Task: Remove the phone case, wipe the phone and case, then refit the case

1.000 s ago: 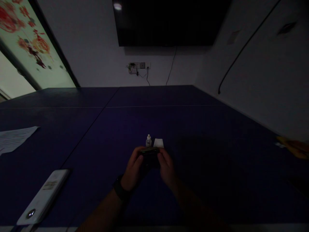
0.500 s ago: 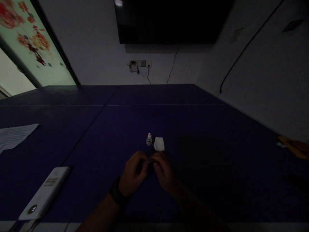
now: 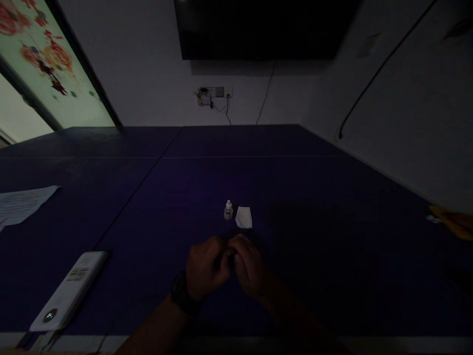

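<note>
Close together above the dark blue table [image 3: 207,187], my left hand [image 3: 207,266] and my right hand [image 3: 249,264] pinch a small dark object [image 3: 229,252] between them. Fingers cover most of it, and the dim light hides what kind of thing it is. A dark watch sits on my left wrist. Just beyond the hands stands a small clear dropper bottle [image 3: 228,212] with a white cap, upright. To its right lies a folded white cloth or tissue [image 3: 244,217], flat on the table and apart from my fingers.
A white rectangular device [image 3: 70,291] with a round lens-like spot lies at the front left. Printed paper [image 3: 27,203] rests at the left edge. Something yellow [image 3: 453,222] lies far right. A dark screen [image 3: 258,29] hangs on the wall above sockets [image 3: 214,93].
My hands have drawn closer together, and their fingers now cover more of the small dark object. The whole view has shifted slightly; the bottle and white cloth stay in place on the table.
</note>
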The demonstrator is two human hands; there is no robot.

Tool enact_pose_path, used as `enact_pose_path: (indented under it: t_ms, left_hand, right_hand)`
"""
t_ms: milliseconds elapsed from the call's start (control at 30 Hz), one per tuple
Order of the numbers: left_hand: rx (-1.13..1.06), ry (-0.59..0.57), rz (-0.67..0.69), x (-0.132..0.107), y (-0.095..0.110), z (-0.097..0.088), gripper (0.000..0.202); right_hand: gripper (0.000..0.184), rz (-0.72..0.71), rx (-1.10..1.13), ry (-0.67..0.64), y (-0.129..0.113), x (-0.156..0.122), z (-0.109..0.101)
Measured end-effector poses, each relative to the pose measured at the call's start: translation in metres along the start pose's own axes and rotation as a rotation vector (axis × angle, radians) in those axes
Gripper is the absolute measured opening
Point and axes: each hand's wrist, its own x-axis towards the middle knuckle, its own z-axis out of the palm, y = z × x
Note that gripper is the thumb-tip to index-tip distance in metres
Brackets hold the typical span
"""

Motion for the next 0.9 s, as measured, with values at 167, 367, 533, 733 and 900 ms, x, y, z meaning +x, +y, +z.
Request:
enact_pose_path:
  t_ms: [167, 367, 533, 733, 900]
  left_hand:
    - [0.047, 0.023, 0.021, -0.0027, -0.0007, 0.0035, 0.012]
    - [0.016, 0.035, 0.089, -0.0020, 0.0019, 0.0008, 0.014]
    - [-0.018, -0.012, 0.119, -0.0022, 0.0018, -0.0004, 0.013]
    - [0.007, -0.018, 0.123, -0.0025, 0.0026, -0.0017, 0.012]
    - [0.025, -0.014, 0.122, -0.0027, 0.0030, -0.0012, 0.012]
  right_hand:
    - [0.017, 0.004, 0.009, 0.034, -0.0001, -0.0023, 0.0062]
    - [0.016, -0.019, 0.028, 0.061, -0.0027, -0.0055, 0.0077]
    - [0.016, -0.016, 0.041, 0.043, -0.0028, -0.0092, 0.0068]
    - [0.016, -0.014, 0.046, 0.032, -0.0060, -0.0086, 0.0036]
    - [0.017, -0.042, 0.048, 0.018, -0.0076, -0.0066, 0.0009]
